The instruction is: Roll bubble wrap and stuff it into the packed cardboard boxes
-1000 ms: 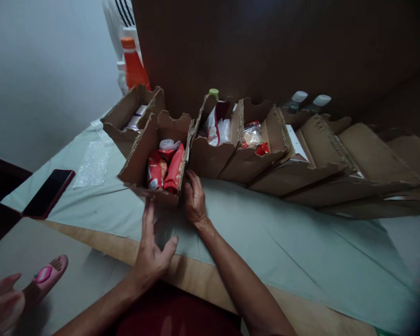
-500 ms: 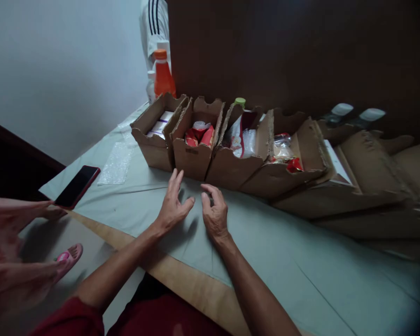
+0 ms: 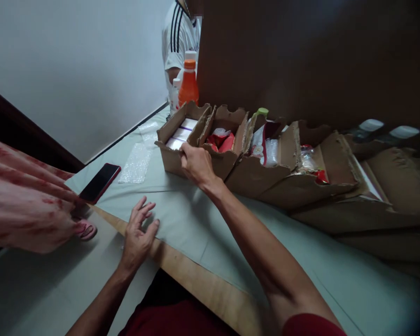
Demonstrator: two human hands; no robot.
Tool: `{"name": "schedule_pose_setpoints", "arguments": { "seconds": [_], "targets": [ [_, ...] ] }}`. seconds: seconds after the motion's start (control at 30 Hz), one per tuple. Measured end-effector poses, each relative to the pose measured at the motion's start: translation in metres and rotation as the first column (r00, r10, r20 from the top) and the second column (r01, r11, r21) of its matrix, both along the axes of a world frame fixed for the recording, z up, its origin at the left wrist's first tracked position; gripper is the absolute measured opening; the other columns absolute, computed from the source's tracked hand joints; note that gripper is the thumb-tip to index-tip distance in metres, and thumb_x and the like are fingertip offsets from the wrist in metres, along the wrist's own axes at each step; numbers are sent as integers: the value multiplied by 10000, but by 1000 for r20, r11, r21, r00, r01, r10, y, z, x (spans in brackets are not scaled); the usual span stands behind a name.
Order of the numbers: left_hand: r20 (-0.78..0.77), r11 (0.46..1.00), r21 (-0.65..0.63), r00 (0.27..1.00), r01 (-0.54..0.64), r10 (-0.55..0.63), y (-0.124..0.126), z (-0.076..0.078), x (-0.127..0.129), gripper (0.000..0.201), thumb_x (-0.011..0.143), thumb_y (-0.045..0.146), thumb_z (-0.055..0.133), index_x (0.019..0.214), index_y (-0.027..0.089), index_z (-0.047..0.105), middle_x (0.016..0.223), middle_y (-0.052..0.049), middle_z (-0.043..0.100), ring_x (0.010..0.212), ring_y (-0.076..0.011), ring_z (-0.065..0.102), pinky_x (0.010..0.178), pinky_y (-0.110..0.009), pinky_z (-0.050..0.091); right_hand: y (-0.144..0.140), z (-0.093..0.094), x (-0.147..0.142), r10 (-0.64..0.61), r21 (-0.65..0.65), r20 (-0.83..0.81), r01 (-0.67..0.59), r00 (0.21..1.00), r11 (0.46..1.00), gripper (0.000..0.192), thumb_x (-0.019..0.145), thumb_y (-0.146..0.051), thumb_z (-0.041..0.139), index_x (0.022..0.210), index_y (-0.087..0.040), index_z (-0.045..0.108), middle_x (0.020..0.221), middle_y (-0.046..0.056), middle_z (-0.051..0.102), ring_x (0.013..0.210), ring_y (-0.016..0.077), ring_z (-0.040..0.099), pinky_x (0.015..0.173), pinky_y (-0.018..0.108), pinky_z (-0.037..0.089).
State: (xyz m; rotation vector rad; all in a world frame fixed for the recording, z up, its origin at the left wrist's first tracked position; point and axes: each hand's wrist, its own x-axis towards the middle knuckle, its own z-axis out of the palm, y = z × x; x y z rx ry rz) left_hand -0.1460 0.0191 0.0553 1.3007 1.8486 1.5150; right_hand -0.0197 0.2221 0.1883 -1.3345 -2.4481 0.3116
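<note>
My right hand (image 3: 195, 164) reaches forward and its fingers close on the front edge of the leftmost cardboard box (image 3: 173, 157), which holds white packets (image 3: 182, 135). Beside it stands a second cardboard box (image 3: 227, 161) with red snack packets (image 3: 221, 141). My left hand (image 3: 137, 235) is open, fingers spread, resting at the near edge of the pale green cloth (image 3: 182, 219). It holds nothing.
More cardboard boxes (image 3: 301, 182) run in a row to the right, before a tall brown board (image 3: 301, 56). An orange bottle (image 3: 188, 84) stands behind the boxes. A dark phone (image 3: 100, 182) and bubble wrap (image 3: 137, 157) lie left. Another person's pink patterned garment (image 3: 24, 200) and a person in a striped shirt (image 3: 177, 37) are near.
My right hand moved forward from the cloth to the leftmost box's front edge. My left hand drew back to the cloth's near edge. The view swung left.
</note>
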Motion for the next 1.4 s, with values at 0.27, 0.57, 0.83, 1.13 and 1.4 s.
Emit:
{"name": "schedule_pose_setpoints", "arguments": {
  "seconds": [0.27, 0.57, 0.83, 1.13, 1.4],
  "targets": [
    [163, 993, 56, 982, -107, 96, 1, 16, -22, 757, 824, 365, 727, 1513, 268, 429, 1569, -145, 464, 1425, -310, 504, 1143, -458, 461, -113, -13, 115, 172, -46, -366, -203, 914, 978, 226, 913, -182, 503, 963, -223, 718, 863, 17, 774, 740, 159, 700, 689, 263, 497],
    [218, 912, -227, 931, 342, -294, -16, 21, 28, 520, 675, 313, 725, 1178, 194, 662, 1208, -122, 727, 1229, -340, 651, 1088, -465, 514, -183, -52, 270, -379, -249, -657, 286, 652, 925, 587, 904, -441, 683, 1454, -295, 540, 1146, 89, 772, 1003, 248, 757, 845, 394, 627],
    [258, 936, -192, 935, 296, -243, -13, 14, 57, 513, 719, 327, 716, 1196, 192, 586, 1191, -122, 722, 1188, -298, 676, 1019, -428, 544, -225, -104, 239, -374, -241, -489, 290, 788, 926, 670, 806, -568, 751, 1357, -206, 633, 1305, 165, 695, 1192, 370, 671, 975, 534, 582],
    [152, 856, 14, 845, 516, -512, 90, 11, 155, 718, 790, 326, 668, 1454, 165, 449, 1362, -153, 641, 1222, -286, 641, 1056, -440, 524, -159, -107, 294, -636, -274, -532, 596, 559, 754, 501, 729, -579, 709, 1053, -200, 660, 995, 118, 758, 903, 300, 720, 828, 448, 565],
    [-461, 953, -209, 837, 221, -295, 92, 4, 51, 491, 828, 289, 641, 1316, 231, 628, 1448, -123, 598, 1365, -309, 526, 1168, -503, 408, -195, -148, 311, -752, -339, -468, 692, 464, 638, 552, 802, -550, 667, 1226, -199, 703, 1219, 149, 737, 1126, 367, 693, 1024, 559, 513]
  ]
}}
